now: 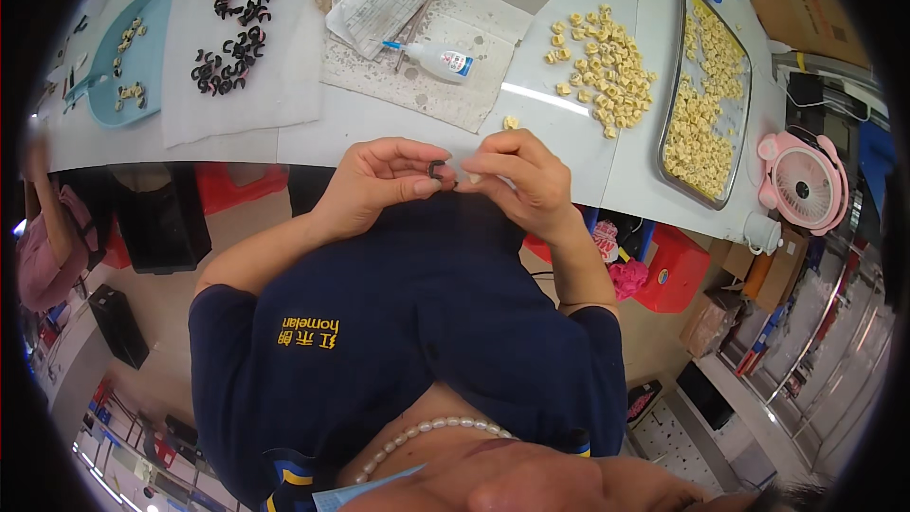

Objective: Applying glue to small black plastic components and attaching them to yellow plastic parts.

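Note:
At the table's near edge, my left hand [384,180] pinches a small black C-shaped piece [435,170] between thumb and fingertips. My right hand [526,180] is closed close beside it, its fingertips on a small cream-coloured piece [473,177], mostly hidden by the fingers. The two pieces are a short way apart. Just beyond my right hand lies a single cream piece [511,122]. Farther off to the right is a loose heap of small cream ring-like pieces [621,85]. Many more black C-shaped pieces [227,71] are spread on a white foam sheet [275,104] at the left.
A stained board [379,95] carries papers [384,5] and a white glue bottle [441,61] with a blue tip. A metal tray [670,123] of cream pieces stands at right, near a pink fan [804,182]. A blue tray [152,47] holds several pieces far left. Another person [57,246] is at the left.

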Demonstrator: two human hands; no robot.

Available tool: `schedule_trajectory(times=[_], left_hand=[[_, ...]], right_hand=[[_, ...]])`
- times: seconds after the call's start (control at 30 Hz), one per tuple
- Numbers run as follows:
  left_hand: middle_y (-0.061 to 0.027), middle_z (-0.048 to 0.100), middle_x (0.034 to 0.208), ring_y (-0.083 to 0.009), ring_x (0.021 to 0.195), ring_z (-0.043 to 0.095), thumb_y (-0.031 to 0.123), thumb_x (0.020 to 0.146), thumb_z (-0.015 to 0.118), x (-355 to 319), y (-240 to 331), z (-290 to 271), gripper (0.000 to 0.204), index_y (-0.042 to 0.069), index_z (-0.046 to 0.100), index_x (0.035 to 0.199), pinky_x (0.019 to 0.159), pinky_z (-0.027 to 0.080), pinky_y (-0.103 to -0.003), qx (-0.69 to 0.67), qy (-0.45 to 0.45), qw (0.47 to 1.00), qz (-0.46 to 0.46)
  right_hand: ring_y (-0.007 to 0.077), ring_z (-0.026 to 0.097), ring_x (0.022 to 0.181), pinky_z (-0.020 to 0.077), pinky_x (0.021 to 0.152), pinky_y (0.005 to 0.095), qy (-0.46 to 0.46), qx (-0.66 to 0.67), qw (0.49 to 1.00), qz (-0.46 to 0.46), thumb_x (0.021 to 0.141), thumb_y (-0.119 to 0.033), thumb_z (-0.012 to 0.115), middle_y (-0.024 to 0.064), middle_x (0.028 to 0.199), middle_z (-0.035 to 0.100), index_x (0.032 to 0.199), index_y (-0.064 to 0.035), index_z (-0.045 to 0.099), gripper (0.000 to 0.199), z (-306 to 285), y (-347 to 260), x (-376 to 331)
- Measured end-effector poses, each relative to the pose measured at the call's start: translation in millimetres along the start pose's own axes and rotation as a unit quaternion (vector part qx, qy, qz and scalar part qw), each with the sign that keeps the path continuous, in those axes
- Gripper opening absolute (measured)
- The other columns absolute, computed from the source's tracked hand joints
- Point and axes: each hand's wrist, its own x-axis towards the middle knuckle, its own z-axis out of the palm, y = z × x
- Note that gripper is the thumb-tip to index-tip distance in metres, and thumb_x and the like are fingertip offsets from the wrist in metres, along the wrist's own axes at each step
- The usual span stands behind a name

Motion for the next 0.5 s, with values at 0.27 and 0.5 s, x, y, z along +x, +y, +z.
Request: schedule_trajectory(times=[0.27,0.5], left_hand=[[-0.0115,0.061,0.104,-0.0168,0.100,0.057,-0.001,0.081,0.059,0.6,-5.4,-15.4,0.029,0.000,0.056,0.111,0.091,0.044,-0.028,-0.086,-0.008,0.996,-0.018],[-0.0108,0.060,0.106,-0.0147,0.098,0.057,0.001,0.082,0.060,1.8,-3.4,-23.4,0.029,-0.001,0.057,0.111,0.090,0.044,-0.027,-0.112,-0.021,0.992,-0.054]], right_hand=[[0.0174,0.059,0.072,0.0480,0.057,0.0254,0.040,-0.024,0.999,-0.015,0.066,-0.005,0.073,0.0054,0.083,0.057,0.091,-0.0077,0.063,0.027,19.6,0.8,7.9],[0.0226,0.051,0.069,0.0411,0.056,0.0316,0.023,-0.091,0.994,-0.055,0.056,-0.006,0.075,0.0042,0.076,0.052,0.079,-0.0082,0.060,0.028,25.1,2.2,20.9]])
